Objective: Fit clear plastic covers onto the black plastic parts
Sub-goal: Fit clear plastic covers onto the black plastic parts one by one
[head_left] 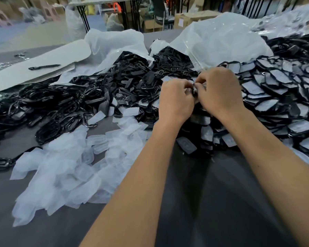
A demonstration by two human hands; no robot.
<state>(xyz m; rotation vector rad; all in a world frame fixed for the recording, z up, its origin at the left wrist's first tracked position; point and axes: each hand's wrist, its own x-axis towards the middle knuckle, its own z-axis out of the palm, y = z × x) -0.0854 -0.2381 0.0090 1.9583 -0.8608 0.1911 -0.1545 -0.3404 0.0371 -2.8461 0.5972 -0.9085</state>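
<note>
My left hand (175, 100) and my right hand (219, 91) meet above the middle of the table, fingers curled round one small black plastic part (194, 90) with a clear cover on it, mostly hidden between them. A heap of bare black parts (75, 100) lies to the left. Loose clear plastic covers (64, 168) spread over the near left of the table. Black parts with covers fitted (278, 97) are piled on the right.
Large crumpled clear bags (221, 40) lie behind the piles. A grey cardboard sheet (39, 66) with a black pen-like tool (45, 67) sits at the far left. The dark table top (212, 193) shows between my forearms. Boxes and table legs stand in the background.
</note>
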